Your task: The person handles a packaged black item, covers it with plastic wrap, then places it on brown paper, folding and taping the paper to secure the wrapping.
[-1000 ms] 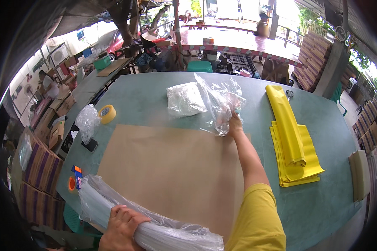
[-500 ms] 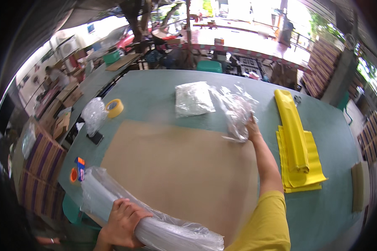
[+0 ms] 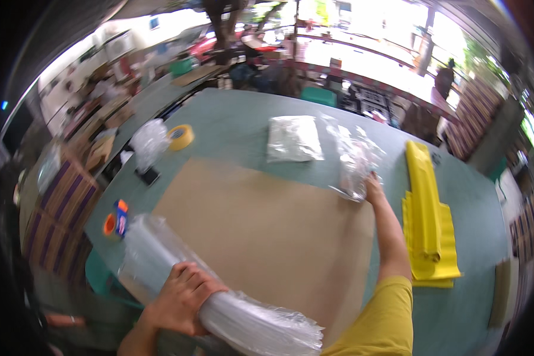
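My left hand [image 3: 187, 299] is wrapped over a thick roll of clear plastic film [image 3: 255, 323], which lies slantwise across the near left part of a large brown cardboard sheet [image 3: 267, 231]. Farther off, my right arm stretches forward in its yellow sleeve. At the sheet's far right corner, my right hand [image 3: 373, 187] has its fingers closed on a crumpled clear plastic bag [image 3: 355, 163]; its fingertips are partly hidden by glare and folds. Just left of that bag lies a flat packet in shiny clear plastic [image 3: 294, 139].
Folded yellow sheets [image 3: 424, 207] lie on the green table [image 3: 469, 237] at right. On the left are a yellow tape roll [image 3: 181, 137], a bunched plastic bag [image 3: 150, 144], a dark phone-like object [image 3: 148, 176] and an orange roll [image 3: 109, 225]. Striped cartons [image 3: 56, 237] stand beside the table.
The whole view has swung a little, shifting the table's things rightward in the picture. Both hands stay on the same plastic items, with little visible movement against the table.
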`<control>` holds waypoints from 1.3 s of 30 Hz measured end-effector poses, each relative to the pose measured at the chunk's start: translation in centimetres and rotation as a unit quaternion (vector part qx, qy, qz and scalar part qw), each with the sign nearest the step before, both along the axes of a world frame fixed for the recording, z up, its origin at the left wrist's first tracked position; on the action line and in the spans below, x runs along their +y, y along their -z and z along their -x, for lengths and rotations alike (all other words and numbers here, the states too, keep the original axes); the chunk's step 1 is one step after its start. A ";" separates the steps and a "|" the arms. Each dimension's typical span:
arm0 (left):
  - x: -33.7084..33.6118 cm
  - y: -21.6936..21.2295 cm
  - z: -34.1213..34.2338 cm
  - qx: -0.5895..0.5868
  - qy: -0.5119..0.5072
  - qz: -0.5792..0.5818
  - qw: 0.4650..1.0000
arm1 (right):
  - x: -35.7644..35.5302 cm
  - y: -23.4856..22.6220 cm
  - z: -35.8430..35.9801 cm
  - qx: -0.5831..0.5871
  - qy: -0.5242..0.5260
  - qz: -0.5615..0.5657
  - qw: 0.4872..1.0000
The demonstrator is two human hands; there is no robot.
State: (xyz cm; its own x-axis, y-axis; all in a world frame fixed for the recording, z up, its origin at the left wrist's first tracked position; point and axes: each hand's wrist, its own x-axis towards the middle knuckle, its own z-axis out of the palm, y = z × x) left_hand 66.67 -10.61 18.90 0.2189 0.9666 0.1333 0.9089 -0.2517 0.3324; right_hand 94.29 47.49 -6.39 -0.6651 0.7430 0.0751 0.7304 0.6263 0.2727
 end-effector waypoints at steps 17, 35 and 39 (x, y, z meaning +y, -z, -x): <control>-2.2 1.1 -0.4 -0.004 -0.007 -0.035 0.999 | -23.6 -14.1 -1.4 0.415 -0.127 -0.038 0.900; -6.9 0.3 -0.8 0.056 0.012 -0.120 0.991 | -59.3 -26.2 4.0 0.106 -0.232 0.132 0.958; -7.4 0.7 0.8 0.058 0.045 -0.099 0.992 | -60.3 -26.2 5.4 0.070 -0.184 0.156 0.968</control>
State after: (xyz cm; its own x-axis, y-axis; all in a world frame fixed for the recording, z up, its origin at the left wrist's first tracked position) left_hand 65.88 -18.00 18.17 0.3283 0.9000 0.2868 0.9090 -0.3835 0.1630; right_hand 88.89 -12.76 19.78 -0.8889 0.4580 -0.0067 0.4576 0.8873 -0.0572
